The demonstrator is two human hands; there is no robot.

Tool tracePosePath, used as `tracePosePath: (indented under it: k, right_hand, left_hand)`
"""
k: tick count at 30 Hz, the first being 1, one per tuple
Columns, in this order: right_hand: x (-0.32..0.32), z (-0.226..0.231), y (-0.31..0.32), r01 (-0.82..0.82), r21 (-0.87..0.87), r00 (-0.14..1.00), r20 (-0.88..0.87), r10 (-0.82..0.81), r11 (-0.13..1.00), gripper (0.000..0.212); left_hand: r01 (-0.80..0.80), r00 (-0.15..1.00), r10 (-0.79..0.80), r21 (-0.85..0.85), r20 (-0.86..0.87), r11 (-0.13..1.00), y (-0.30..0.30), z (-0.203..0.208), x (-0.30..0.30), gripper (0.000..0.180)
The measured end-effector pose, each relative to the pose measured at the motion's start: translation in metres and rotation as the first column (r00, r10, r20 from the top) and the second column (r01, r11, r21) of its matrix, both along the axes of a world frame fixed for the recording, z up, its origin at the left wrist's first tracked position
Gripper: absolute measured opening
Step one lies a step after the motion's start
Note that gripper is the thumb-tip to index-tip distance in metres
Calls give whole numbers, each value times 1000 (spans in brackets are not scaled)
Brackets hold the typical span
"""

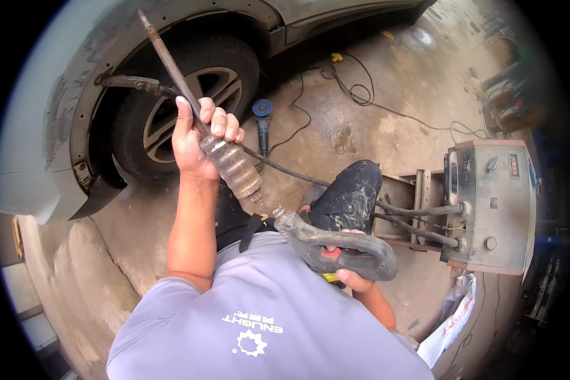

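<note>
I hold a slide-hammer dent puller (310,237) with a black pistol-like handle, a red trigger and a long metal rod, slanted up to the left. My left hand (199,130) is closed round the rod, just above the ribbed, worn sliding weight (231,166). The rod's pointed tip (144,19) is up near the car's wheel arch (85,104). My right hand (354,280) grips the handle from below, partly hidden by it. A metal clamp (126,82) is fastened to the arch lip, with a thick cable running from it behind my left hand.
A car wheel (190,111) stands inside the arch. An angle grinder (263,123) with a blue disc lies on the concrete floor. Thin cables (361,95) coil beyond it. On my right stands a grey welding machine (491,209) with thick cables; below it, a white bag (446,326).
</note>
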State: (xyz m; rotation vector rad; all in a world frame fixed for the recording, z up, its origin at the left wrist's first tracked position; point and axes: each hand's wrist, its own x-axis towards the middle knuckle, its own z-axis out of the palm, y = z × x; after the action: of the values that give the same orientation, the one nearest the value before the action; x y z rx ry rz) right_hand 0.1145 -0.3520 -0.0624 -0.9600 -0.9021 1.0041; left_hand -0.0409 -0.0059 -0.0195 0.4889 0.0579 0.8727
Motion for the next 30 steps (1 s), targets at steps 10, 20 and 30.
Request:
tracePosePath:
  k: [10, 20, 30]
  right_hand:
    - [-5, 2, -2, 162, -63, 977, 147, -152, 985, 53]
    - [-8, 12, 4, 200, 35, 957, 207, -202, 979, 53]
    - [-7, 30, 7, 181, 17, 956, 230, -180, 983, 47]
  left_hand:
    - [16, 1000, -16, 59, -4, 998, -7, 7, 8, 50]
    - [-12, 999, 13, -13, 29, 1000, -13, 15, 14, 55]
    - [96, 956, -94, 6, 277, 995, -8, 7, 19, 54]
